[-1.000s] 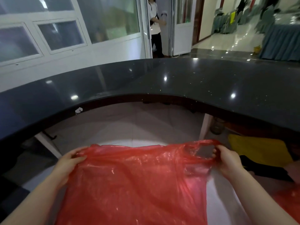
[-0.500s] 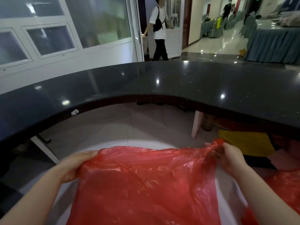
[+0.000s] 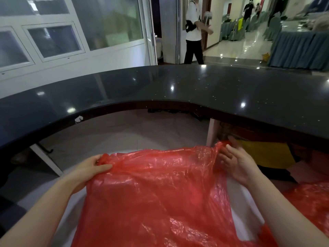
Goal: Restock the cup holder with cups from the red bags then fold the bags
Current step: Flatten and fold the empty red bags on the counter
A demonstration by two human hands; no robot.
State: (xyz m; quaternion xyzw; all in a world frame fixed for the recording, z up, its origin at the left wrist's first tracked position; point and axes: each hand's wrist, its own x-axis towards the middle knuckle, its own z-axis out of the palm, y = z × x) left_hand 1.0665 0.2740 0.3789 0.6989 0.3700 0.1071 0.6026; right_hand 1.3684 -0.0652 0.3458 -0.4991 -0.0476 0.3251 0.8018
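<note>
Bag (image 3: 156,189) drawn tauter than before; left hand (image 3: 89,168) and right hand (image 3: 238,164) pinch its top corners; thin, limp, slippery film.

Probably a banquet venue's reception desk — curved black counter (image 3: 195,90), skirted tables (image 3: 299,49) beyond.

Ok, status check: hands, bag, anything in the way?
Left hand grips the translucent red plastic bag at its far left corner. Right hand holds the far right corner. Bag spread flat, unfolded. Second red bag lies right, apart.
</note>
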